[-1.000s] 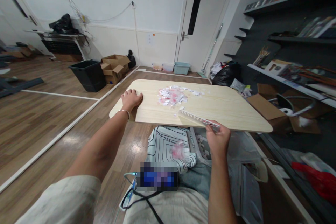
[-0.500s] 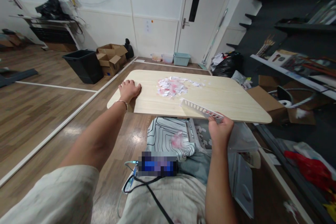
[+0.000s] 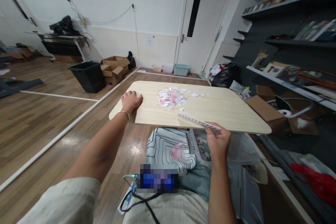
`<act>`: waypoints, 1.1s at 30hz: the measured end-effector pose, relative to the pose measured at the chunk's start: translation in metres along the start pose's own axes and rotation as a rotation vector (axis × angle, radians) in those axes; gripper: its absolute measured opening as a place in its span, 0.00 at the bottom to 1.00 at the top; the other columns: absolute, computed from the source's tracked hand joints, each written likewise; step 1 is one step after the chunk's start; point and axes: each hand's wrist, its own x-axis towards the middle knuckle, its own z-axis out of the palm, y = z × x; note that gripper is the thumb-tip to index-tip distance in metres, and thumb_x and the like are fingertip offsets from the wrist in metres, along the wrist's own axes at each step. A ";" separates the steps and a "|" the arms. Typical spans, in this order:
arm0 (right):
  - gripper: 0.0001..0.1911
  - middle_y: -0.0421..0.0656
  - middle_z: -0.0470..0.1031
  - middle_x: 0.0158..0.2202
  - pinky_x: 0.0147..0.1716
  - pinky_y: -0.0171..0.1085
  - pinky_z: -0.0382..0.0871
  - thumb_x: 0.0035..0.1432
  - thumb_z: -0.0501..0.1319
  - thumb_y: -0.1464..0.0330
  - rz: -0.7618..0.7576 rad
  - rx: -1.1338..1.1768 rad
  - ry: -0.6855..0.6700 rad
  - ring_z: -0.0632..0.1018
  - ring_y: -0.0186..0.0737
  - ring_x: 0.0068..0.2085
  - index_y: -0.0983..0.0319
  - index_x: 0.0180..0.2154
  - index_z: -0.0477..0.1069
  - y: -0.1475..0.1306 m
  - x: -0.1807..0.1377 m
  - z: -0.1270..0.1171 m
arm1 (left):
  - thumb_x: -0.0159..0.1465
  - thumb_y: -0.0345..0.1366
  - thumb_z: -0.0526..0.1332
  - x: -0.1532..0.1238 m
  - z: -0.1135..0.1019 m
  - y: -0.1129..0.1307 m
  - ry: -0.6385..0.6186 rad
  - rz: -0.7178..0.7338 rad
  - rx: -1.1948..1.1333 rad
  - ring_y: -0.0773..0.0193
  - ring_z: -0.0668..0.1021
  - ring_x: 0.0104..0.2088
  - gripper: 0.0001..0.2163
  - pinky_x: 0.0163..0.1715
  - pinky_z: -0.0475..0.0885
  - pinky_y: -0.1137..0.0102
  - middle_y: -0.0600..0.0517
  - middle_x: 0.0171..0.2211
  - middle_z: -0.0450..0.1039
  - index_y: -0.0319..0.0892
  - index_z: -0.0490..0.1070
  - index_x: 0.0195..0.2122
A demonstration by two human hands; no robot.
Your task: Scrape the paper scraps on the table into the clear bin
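My left hand (image 3: 132, 101) lies on the left part of a light wooden tabletop (image 3: 223, 106), fingers spread over its surface. Between the fingers of my right hand (image 3: 218, 139) is one end of a white plastic strip (image 3: 196, 120) with a row of slots. Its far end slants left over the front of the tabletop, close to a small white scrap (image 3: 181, 109). Beyond it lies a loose heap of torn white paper scraps (image 3: 172, 97), mixed with pink patches. A few scraps trail off to the right of the heap.
Below the tabletop's front edge is a clear plastic bin (image 3: 241, 148) with pale pieces inside. Patterned cloth (image 3: 165, 147) with a pink patch covers my lap. A black bin (image 3: 88, 77) and cardboard boxes (image 3: 114, 70) stand at left, shelves (image 3: 291, 71) at right.
The view has tilted up slightly, so everything sits lower. My right hand has turned the strip to a flatter angle near the front edge. My left hand stays on the tabletop.
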 end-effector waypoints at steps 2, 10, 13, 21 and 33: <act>0.11 0.46 0.87 0.29 0.41 0.44 0.79 0.45 0.64 0.65 -0.023 0.011 -0.042 0.86 0.50 0.34 0.59 0.28 0.85 0.000 -0.002 0.004 | 0.74 0.51 0.48 -0.001 -0.001 0.000 -0.003 -0.003 -0.005 0.32 0.73 0.70 0.31 0.68 0.65 0.43 0.26 0.71 0.72 0.34 0.75 0.65; 0.08 0.47 0.87 0.29 0.37 0.41 0.81 0.47 0.64 0.67 -0.080 0.035 -0.145 0.87 0.48 0.35 0.58 0.28 0.83 -0.003 -0.006 0.017 | 0.73 0.52 0.47 0.000 -0.001 -0.001 -0.002 -0.010 -0.010 0.32 0.71 0.71 0.33 0.69 0.64 0.43 0.26 0.72 0.71 0.34 0.75 0.66; 0.10 0.48 0.89 0.33 0.41 0.42 0.82 0.50 0.64 0.67 -0.104 0.044 -0.170 0.88 0.49 0.37 0.58 0.30 0.85 -0.005 -0.007 0.019 | 0.74 0.52 0.47 0.001 0.000 -0.002 0.000 -0.005 -0.009 0.32 0.71 0.71 0.33 0.69 0.64 0.43 0.27 0.72 0.71 0.34 0.74 0.67; 0.11 0.49 0.91 0.40 0.52 0.47 0.84 0.57 0.65 0.65 -0.189 0.057 -0.384 0.90 0.51 0.45 0.58 0.34 0.88 -0.006 -0.011 0.027 | 0.74 0.52 0.48 0.002 -0.001 -0.003 -0.010 -0.002 -0.023 0.30 0.71 0.71 0.33 0.69 0.63 0.42 0.26 0.71 0.71 0.33 0.74 0.67; 0.06 0.44 0.85 0.26 0.32 0.40 0.79 0.46 0.64 0.65 -0.031 0.050 -0.281 0.84 0.47 0.30 0.57 0.26 0.81 -0.006 -0.007 0.026 | 0.74 0.52 0.47 0.000 -0.002 0.000 -0.013 -0.013 0.009 0.32 0.71 0.72 0.33 0.69 0.64 0.43 0.27 0.72 0.71 0.34 0.74 0.67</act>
